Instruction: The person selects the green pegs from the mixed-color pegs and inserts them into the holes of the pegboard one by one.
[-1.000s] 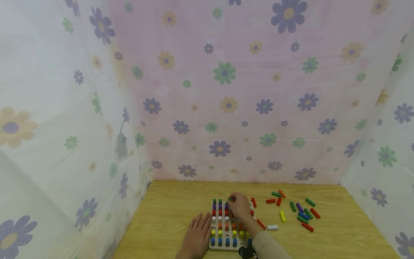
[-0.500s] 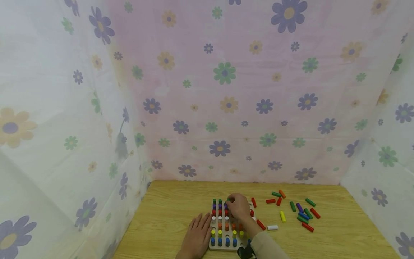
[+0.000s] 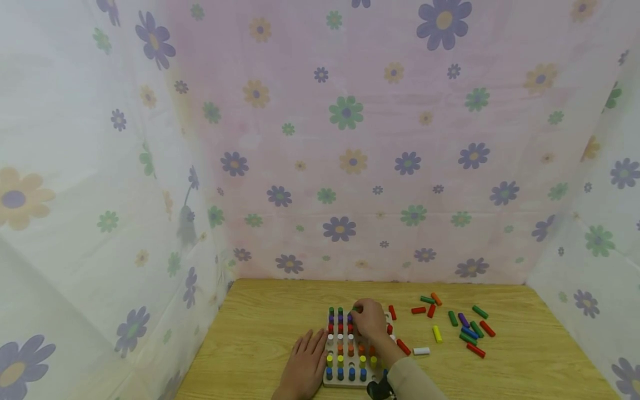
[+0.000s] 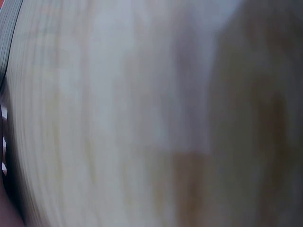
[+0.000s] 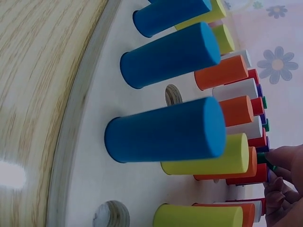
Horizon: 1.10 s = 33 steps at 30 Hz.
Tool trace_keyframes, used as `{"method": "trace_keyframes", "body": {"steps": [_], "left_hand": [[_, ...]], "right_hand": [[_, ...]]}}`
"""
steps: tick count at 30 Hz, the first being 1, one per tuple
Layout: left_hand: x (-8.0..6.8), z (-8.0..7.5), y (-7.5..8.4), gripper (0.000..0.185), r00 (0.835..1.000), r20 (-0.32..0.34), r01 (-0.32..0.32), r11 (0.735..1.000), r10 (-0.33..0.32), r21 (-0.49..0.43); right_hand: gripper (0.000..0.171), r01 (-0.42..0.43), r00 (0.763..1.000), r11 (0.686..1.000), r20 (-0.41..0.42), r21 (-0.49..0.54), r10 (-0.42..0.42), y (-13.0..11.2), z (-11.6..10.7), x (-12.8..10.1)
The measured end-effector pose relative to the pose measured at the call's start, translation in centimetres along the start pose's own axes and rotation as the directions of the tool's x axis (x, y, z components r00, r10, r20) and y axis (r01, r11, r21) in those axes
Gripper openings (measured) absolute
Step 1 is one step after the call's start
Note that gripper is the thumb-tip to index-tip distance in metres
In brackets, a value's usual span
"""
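1. Head view: the right hand (image 3: 369, 318) reaches over a pale rectangular wooden pegboard (image 3: 346, 384) and pinches a small green cylindrical peg (image 3: 356, 308) between thumb and fingers, the gap between them closed down to the peg's thickness.
2. That green peg is at the board's far edge, just beside two green cylindrical pegs (image 3: 340, 310) standing in the same row. Its lower end is hidden by the hand, so I cannot tell whether it is seated in a hole.
3. In the right wrist view the same pinch shows at the far end of the board, with the thumb and a bent finger meeting at the green peg; the rest of the hand runs out of the picture.
4. The left hand (image 3: 306, 361) grasps nothing: it lies palm down, fingers extended, along the board's left edge, fingertips beside the row of white cylindrical pegs (image 3: 340, 338).
5. The left wrist view is mostly blurred pale wood grain, too close to show that hand's contact.
6. From far to near, the board's rows run green, purple, red, white, orange, yellow and blue; the tall blue cylindrical pegs (image 5: 165, 132) loom nearest the right wrist camera, upright in the board.
7. Right of the board, loose pegs lie on their sides on the wood-grain table (image 3: 265, 316): a yellow cylindrical peg (image 3: 437, 334), a white cylindrical peg (image 3: 421, 351) and a purple cylindrical peg (image 3: 463, 320) among them.
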State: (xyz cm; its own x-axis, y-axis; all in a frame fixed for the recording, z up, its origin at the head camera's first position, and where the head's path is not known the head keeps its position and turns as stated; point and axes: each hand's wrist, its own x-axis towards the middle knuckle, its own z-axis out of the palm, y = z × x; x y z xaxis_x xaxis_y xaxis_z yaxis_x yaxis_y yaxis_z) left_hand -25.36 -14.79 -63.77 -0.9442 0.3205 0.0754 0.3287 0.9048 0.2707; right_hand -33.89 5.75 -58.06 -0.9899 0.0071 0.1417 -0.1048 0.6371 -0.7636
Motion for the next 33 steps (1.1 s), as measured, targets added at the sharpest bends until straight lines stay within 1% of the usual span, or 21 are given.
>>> {"method": "trace_keyframes", "body": {"steps": [9, 14, 17, 23, 27, 33], "left_hand": [[0.06, 0.01, -0.11, 0.058, 1.0, 0.021, 0.011, 1.0, -0.011, -0.012], [-0.04, 0.03, -0.12, 0.058, 1.0, 0.026, 0.012, 1.0, -0.012, 0.003], [-0.09, -0.01, -0.05, 0.058, 1.0, 0.023, 0.015, 1.0, -0.015, 0.014], [0.01, 0.06, -0.06, 0.058, 1.0, 0.01, 0.015, 1.0, -0.015, 0.006], [0.11, -0.01, -0.03, 0.058, 1.0, 0.013, 0.018, 1.0, -0.018, -0.008], [0.07, -0.09, 0.1, 0.057, 1.0, 0.013, 0.018, 1.0, -0.018, -0.019]], "right_hand": [[0.014, 0.025, 1.0, 1.0, -0.003, -0.005, -0.025, 0.22, 0.24, 0.15], [0.014, 0.003, 1.0, 1.0, 0.025, -0.02, -0.003, 0.16, 0.33, 0.05], [0.015, 0.006, 0.999, 1.0, 0.031, -0.029, -0.005, 0.01, 0.3, -0.03], [0.016, 0.029, 0.999, 0.998, 0.029, -0.054, -0.028, -0.33, 0.09, -0.01], [0.016, 0.027, 0.999, 0.998, 0.029, -0.064, -0.025, -0.32, 0.16, 0.15], [0.011, 0.012, 1.0, 0.997, 0.019, -0.076, -0.011, -0.26, 0.26, 0.03]]}}
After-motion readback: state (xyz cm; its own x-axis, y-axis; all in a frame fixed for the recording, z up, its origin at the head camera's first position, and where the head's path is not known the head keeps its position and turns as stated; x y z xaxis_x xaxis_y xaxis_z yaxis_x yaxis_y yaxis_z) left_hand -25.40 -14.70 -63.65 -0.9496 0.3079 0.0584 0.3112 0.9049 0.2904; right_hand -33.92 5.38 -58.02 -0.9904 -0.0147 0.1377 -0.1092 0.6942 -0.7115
